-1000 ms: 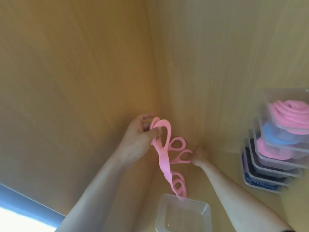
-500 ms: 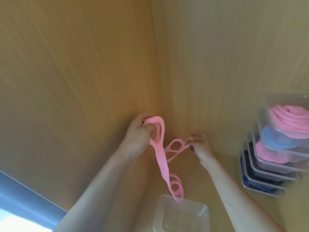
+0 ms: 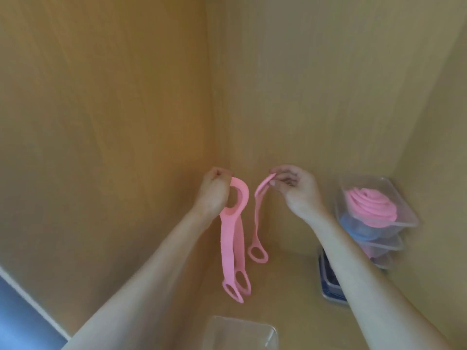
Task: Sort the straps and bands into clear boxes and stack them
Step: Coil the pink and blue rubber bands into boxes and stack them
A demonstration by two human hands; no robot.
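Two flat, rubbery pink straps are hanging in the air above the wood-grain surface (image 3: 290,286). The left hand (image 3: 213,190) is gripping the wider strap (image 3: 225,243) at its fold with curled fingers, and both oval-holed ends are dangling. The right hand (image 3: 295,192) is pinching the thinner strap (image 3: 256,218) between thumb and fingertips. An open clear box (image 3: 240,332) is sitting below them, cut off by the frame edge. The right forearm is hiding the lower boxes of the stack (image 3: 401,210), where a coiled pink band (image 3: 366,205) is showing on top.

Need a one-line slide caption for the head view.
Left hand and right hand hold pink straps near a clear box and stacked boxes.
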